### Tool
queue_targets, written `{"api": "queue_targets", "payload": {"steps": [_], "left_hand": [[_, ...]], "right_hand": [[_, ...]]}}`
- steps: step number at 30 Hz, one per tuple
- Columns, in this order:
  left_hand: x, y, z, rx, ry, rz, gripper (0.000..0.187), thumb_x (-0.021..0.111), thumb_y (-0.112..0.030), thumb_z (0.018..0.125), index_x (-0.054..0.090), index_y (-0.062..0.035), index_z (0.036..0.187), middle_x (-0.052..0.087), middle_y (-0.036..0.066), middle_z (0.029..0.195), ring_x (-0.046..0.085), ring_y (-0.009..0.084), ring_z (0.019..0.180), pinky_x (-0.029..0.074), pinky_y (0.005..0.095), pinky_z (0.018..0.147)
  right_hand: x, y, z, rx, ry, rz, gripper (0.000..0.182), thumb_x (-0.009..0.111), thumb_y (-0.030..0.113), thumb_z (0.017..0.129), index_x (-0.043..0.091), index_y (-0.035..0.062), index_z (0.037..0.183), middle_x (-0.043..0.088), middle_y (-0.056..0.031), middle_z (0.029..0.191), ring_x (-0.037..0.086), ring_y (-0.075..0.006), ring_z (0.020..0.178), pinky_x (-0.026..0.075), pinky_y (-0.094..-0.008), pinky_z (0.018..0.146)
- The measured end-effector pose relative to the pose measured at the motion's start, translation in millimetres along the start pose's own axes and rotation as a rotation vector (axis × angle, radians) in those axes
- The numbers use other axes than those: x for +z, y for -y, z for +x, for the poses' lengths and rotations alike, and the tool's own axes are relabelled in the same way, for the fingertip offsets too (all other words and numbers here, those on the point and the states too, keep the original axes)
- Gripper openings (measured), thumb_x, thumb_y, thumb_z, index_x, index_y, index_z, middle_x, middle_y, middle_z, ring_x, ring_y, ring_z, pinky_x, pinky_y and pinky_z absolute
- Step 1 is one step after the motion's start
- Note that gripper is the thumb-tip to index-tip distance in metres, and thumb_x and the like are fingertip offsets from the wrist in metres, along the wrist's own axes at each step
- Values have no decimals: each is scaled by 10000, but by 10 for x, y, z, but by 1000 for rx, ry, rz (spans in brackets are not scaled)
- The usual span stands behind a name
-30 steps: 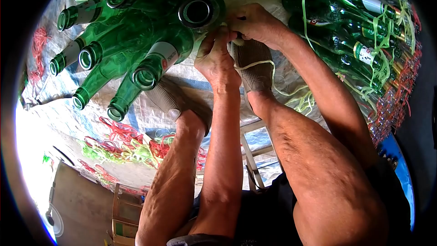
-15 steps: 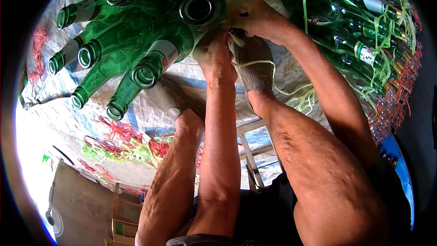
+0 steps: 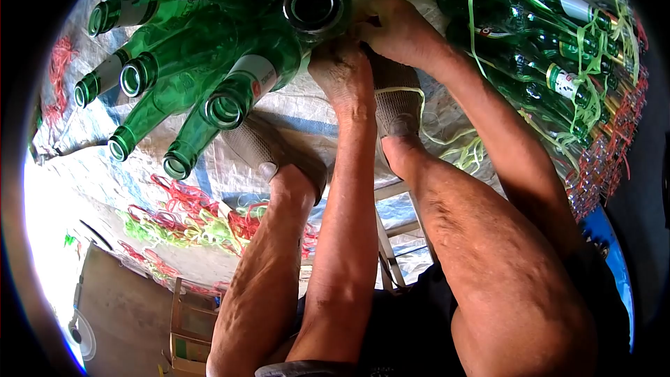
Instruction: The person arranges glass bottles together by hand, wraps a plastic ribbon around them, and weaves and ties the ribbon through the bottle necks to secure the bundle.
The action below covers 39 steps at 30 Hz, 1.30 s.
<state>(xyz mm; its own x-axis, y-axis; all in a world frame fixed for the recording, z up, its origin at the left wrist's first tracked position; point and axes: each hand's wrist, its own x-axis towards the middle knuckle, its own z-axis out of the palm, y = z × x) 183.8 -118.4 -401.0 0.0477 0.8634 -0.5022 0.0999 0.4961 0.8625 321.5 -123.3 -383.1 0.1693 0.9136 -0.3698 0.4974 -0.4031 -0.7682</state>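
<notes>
A bundle of green glass bottles point(image 3: 202, 45) stands at the upper left, necks pointing toward me. Beside the nearest upright bottle point(image 3: 315, 10), my left hand point(image 3: 343, 73) is closed, with a pale yellow-green plastic string point(image 3: 401, 90) trailing out past it over my right shoe point(image 3: 399, 108). My right hand point(image 3: 401, 31) is just right of it, thumb and fingers pinched together close to the left fingertips. The string between the two hands is mostly hidden by the fingers. A strand of string also crosses the bundle's far side.
More green bottles point(image 3: 523, 49), bound with light green string, lie at the upper right. Red and green string scraps point(image 3: 202, 216) are scattered over the pale sheet point(image 3: 279, 101). A wooden frame point(image 3: 192, 324) stands lower left, near a fan point(image 3: 82, 335).
My left hand has shifted right and slightly up, closer to my right hand. The nearest bottles have moved a little right. The dark object seen between the hands is now hidden.
</notes>
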Motion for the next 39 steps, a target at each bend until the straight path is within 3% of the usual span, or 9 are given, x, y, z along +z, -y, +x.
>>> {"api": "queue_targets", "payload": {"steps": [6, 9, 12, 15, 27, 39], "left_hand": [[53, 37, -24, 9, -116, -159, 51, 660, -52, 908, 681, -6, 908, 641, 39, 799, 509, 131, 649, 402, 290, 587], [65, 62, -24, 10, -142, -189, 47, 677, -58, 888, 678, -17, 867, 633, 42, 740, 487, 125, 584, 366, 288, 530], [86, 5, -33, -43, -102, -313, 53, 690, -58, 870, 675, -14, 845, 636, 44, 731, 489, 130, 566, 362, 289, 516], [78, -163, -86, -128, -87, -377, 70, 658, -7, 837, 622, -3, 778, 619, 43, 734, 505, 132, 598, 393, 295, 530], [43, -253, -86, -272, -119, -456, 44, 706, -11, 846, 674, 15, 861, 653, 52, 790, 506, 111, 572, 357, 261, 478], [-14, -223, -44, -363, -70, -494, 95, 734, -32, 837, 700, -1, 920, 698, 61, 821, 569, 113, 603, 354, 238, 473]], "right_hand": [[-2, -2, -27, -26, -17, 7, 210, 680, 118, 870, 758, 6, 1030, 752, -187, 969, 724, -313, 940, 560, -397, 859], [32, -56, -23, -106, -38, 76, 211, 659, 100, 916, 750, 7, 1082, 735, -143, 888, 704, -243, 797, 559, -345, 753], [-15, -7, -51, 216, 122, 461, 163, 655, 96, 934, 741, 8, 1041, 711, -101, 778, 694, -174, 726, 554, -309, 622], [-95, -16, -41, 227, 228, 554, 175, 644, 88, 972, 742, 18, 1099, 694, -53, 800, 664, -110, 711, 544, -246, 592], [-171, -183, 100, 337, 429, 881, 250, 672, 123, 966, 723, -22, 1163, 754, -105, 970, 730, -161, 790, 635, -282, 692], [-281, -139, 190, 266, 491, 649, 256, 693, 98, 978, 718, -33, 1197, 770, -137, 1005, 773, -203, 882, 678, -317, 768]]}}
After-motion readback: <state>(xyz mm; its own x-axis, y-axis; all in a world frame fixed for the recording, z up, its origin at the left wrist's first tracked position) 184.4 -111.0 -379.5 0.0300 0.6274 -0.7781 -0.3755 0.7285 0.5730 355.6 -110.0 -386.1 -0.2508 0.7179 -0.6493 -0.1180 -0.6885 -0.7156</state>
